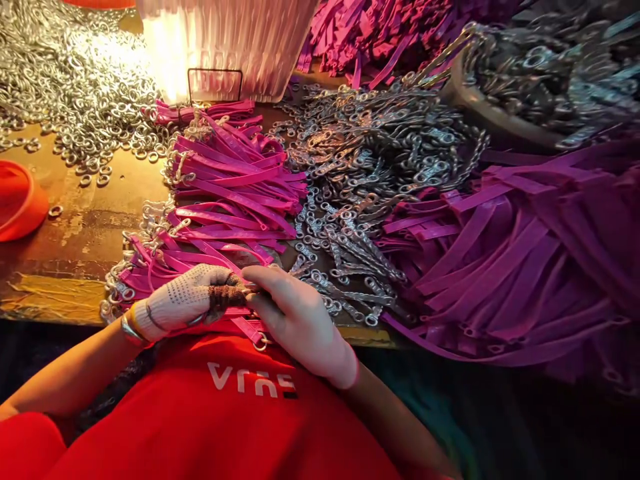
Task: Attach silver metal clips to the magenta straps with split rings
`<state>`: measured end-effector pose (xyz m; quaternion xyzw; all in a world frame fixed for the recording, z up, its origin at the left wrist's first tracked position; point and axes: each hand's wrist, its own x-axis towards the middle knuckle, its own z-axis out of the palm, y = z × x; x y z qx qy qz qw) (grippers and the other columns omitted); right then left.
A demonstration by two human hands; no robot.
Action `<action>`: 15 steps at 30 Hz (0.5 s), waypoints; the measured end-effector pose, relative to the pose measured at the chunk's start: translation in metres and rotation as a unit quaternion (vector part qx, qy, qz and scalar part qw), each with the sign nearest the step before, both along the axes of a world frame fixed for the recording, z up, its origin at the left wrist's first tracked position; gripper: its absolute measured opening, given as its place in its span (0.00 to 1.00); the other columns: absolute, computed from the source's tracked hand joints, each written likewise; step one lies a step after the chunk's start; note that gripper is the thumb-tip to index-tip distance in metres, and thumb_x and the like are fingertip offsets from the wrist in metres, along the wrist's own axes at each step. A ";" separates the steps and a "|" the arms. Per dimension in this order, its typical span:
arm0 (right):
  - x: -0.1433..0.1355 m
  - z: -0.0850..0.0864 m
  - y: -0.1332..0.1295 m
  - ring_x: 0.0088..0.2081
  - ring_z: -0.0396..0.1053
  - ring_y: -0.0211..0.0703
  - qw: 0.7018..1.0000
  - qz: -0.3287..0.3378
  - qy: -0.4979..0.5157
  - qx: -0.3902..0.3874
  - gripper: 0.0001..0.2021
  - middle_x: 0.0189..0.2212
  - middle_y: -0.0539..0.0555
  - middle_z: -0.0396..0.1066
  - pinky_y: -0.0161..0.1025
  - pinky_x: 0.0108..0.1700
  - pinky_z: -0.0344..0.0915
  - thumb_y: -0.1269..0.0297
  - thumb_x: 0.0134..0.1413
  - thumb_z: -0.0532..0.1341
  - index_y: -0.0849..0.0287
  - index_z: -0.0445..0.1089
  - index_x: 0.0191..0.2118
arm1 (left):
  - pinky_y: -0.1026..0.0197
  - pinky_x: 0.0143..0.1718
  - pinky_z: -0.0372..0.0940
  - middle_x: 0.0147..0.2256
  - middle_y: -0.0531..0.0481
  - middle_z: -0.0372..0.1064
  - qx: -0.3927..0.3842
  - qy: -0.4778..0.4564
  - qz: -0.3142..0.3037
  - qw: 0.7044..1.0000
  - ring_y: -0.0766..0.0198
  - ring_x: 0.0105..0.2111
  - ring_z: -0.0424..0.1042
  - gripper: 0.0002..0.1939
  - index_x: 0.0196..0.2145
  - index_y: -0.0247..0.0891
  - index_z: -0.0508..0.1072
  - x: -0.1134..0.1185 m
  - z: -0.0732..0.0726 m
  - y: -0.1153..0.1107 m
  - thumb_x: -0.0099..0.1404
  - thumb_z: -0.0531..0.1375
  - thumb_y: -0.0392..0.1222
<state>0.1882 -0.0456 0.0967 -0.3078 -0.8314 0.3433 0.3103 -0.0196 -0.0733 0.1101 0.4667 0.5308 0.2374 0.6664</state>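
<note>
My left hand (193,297), in a white dotted glove with brown fingertips, is closed at the table's front edge. My right hand (297,317), in a plain white glove, meets it fingertip to fingertip. Something small shows between the fingertips, mostly hidden by them. From under my left hand comes a pink strap (246,328) with a metal ring (261,343) at its end, close to the red shirt. Just beyond my hands lie rows of pink straps (235,173) with metal links on their left ends. Loose twisted metal links (345,257) lie beyond my right hand.
A heap of metal rings (95,87) covers the back left, near an orange bowl (20,200). A lit translucent plastic bin (230,40) stands behind the straps. On the right are a purple strap pile (490,247) and a tub (460,93) full of metal links.
</note>
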 end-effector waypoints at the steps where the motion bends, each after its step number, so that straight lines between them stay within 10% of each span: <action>1: -0.001 -0.001 0.001 0.45 0.75 0.40 1.000 -0.017 0.007 -0.002 0.13 0.46 0.53 0.77 0.37 0.48 0.70 0.68 0.67 0.58 0.53 0.67 0.55 | 0.68 0.16 0.49 0.18 0.55 0.61 -0.028 -0.021 0.007 0.999 0.71 0.16 0.55 0.20 0.30 0.35 0.71 0.002 -0.001 0.000 0.68 0.59 0.57; 9: -0.002 -0.004 0.001 0.42 0.74 0.42 0.994 -0.097 -0.056 0.016 0.11 0.43 0.55 0.76 0.38 0.45 0.69 0.65 0.69 0.56 0.54 0.71 0.52 | 0.70 0.14 0.51 0.20 0.59 0.62 -0.020 -0.123 0.114 0.986 0.74 0.14 0.54 0.18 0.42 0.36 0.69 0.019 -0.010 0.007 0.64 0.66 0.52; 15: -0.001 -0.003 0.000 0.36 0.73 0.44 0.973 -0.087 -0.193 0.087 0.12 0.36 0.55 0.76 0.38 0.38 0.66 0.65 0.68 0.55 0.57 0.74 0.50 | 0.69 0.17 0.51 0.22 0.57 0.60 -0.013 -0.053 0.056 0.997 0.73 0.18 0.55 0.20 0.32 0.36 0.66 0.020 -0.016 0.009 0.65 0.62 0.57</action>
